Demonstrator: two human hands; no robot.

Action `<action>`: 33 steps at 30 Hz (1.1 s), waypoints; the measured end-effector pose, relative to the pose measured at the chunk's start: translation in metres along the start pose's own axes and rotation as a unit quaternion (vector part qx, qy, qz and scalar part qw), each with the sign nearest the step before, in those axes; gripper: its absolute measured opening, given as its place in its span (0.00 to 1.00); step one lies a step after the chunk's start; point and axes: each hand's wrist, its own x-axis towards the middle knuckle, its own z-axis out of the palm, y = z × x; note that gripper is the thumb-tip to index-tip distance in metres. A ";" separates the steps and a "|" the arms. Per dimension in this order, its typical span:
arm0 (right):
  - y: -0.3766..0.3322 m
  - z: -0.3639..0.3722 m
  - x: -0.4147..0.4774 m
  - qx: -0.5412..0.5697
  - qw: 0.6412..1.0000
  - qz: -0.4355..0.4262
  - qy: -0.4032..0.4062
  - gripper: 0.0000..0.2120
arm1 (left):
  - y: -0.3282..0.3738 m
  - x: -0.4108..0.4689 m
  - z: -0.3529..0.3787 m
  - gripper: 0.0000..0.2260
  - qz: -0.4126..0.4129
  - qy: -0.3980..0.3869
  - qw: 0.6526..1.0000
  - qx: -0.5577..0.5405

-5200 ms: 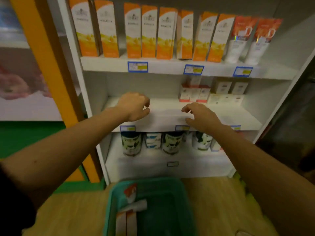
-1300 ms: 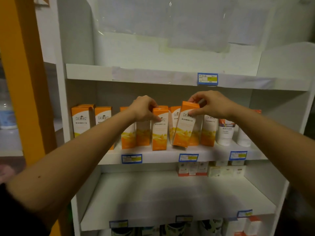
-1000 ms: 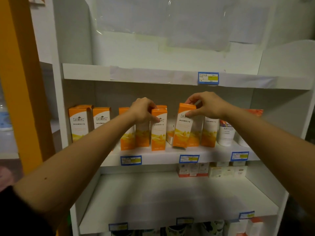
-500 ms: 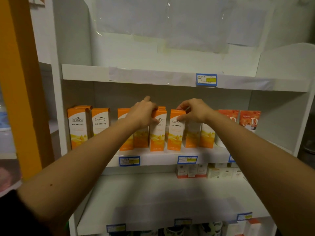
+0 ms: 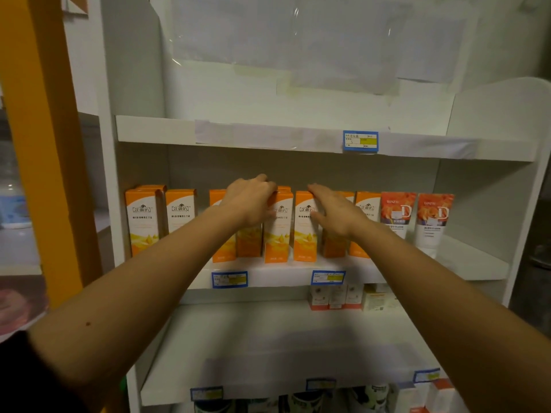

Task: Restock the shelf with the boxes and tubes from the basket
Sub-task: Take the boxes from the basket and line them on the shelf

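Left hand (image 5: 249, 204) curled over top of orange box (image 5: 277, 228), gripping it, likely to steady row. Right hand (image 5: 334, 213) flat, fingers extended, palm against neighbouring box (image 5: 304, 226), holding nothing; seemingly pressing it flush into line. Boxes upright on middle shelf (image 5: 477, 263), tubes (image 5: 396, 216) at right end. Basket out of view.

Two bare forearms, a dark short sleeve (image 5: 26, 380) at the left upper arm.
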 end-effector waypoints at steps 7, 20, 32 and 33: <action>-0.004 -0.008 -0.020 -0.009 0.997 -0.018 0.072 0.28 | -0.004 -0.017 -0.009 0.18 0.007 0.036 0.999 -0.010; 0.011 0.110 -0.153 0.037 0.998 -0.034 0.035 0.13 | 0.005 -0.165 0.090 0.13 0.007 -0.093 0.990 -0.103; 0.022 0.331 -0.295 0.127 0.972 0.037 -0.193 0.11 | 0.007 -0.341 0.309 0.11 -0.037 -0.372 0.920 -0.120; 0.024 0.350 -0.304 0.127 0.966 0.038 -0.221 0.11 | 0.007 -0.354 0.326 0.11 -0.041 -0.394 0.911 -0.117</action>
